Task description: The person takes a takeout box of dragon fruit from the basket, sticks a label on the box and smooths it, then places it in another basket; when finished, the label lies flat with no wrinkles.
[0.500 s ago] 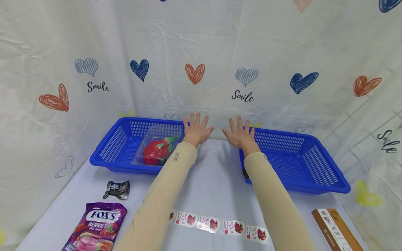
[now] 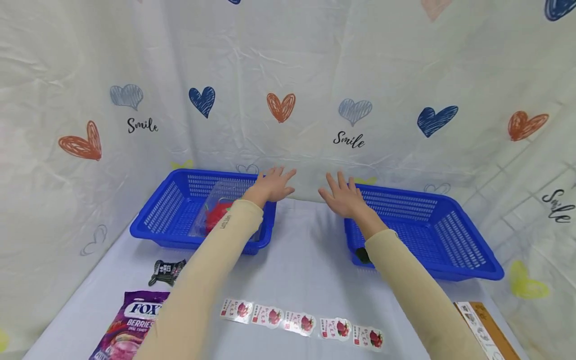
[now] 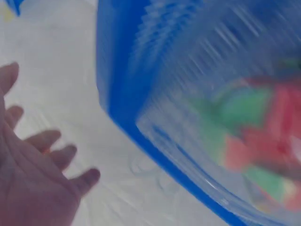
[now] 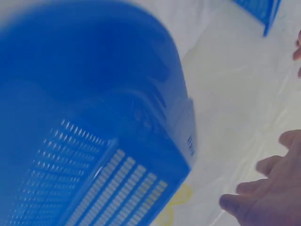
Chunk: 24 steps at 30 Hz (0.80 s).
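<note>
My left hand (image 2: 273, 184) hovers with fingers spread over the right rim of the left blue basket (image 2: 157, 212), holding nothing. In that basket lies a clear plastic box with a red and green dragon fruit (image 2: 217, 212), blurred in the left wrist view (image 3: 244, 141). My right hand (image 2: 343, 196) is spread open just left of the right blue basket (image 2: 450, 250), above its near left corner. The left wrist view shows my left hand (image 3: 37, 183) with loose fingers; the right wrist view shows my right hand (image 4: 268, 197) beside the right blue basket (image 4: 94, 141).
A strip of dragon fruit stickers (image 2: 301, 322) lies on the white table in front. A purple Fox's Berries candy bag (image 2: 130, 325) and a small black wrapper (image 2: 166, 271) lie at front left. A brown box (image 2: 488, 330) sits at front right. Heart-printed cloth hangs behind.
My left hand has swung left over the left basket's rim. My right hand has shifted slightly down. The view itself moved a little.
</note>
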### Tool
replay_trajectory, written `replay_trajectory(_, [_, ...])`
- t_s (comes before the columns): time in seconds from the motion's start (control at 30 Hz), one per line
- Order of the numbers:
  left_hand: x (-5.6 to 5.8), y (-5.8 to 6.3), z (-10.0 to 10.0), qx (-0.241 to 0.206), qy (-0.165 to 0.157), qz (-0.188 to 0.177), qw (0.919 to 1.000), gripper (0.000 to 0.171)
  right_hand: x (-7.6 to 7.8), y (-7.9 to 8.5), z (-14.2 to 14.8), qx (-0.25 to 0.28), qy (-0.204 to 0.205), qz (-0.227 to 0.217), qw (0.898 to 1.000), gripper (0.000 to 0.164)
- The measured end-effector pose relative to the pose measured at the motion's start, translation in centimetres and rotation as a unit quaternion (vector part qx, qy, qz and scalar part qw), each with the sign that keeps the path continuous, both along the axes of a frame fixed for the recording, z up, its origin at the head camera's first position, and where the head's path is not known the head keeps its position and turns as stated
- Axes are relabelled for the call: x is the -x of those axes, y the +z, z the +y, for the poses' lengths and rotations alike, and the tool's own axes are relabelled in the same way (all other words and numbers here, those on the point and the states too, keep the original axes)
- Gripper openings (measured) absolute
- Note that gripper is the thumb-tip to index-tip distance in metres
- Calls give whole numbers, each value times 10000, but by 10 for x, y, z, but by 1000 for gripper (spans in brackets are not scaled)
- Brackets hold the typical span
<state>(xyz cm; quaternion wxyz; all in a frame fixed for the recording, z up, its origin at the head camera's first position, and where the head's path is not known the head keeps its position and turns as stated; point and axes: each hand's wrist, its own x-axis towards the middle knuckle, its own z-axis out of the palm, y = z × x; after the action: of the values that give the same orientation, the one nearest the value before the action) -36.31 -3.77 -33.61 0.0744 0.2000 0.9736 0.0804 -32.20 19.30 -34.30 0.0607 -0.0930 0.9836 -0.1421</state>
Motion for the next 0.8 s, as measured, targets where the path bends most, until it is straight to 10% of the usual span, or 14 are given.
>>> replay_trajectory(0.23, [3,7,-84,-1312,-455,-434,9894,63,-36,4,-5,889,772,78,9930,72])
replay_trajectory(0.53, [-6,-13,-180,-2255,237,-960,9692,67,-69,-11,-27,1756,1045,360,9782,69])
replay_trajectory(0.8, [-22,-32,-222,-2345,642,-1486,9586,67,-83,-36,-60,2681,1050,58,9576,60])
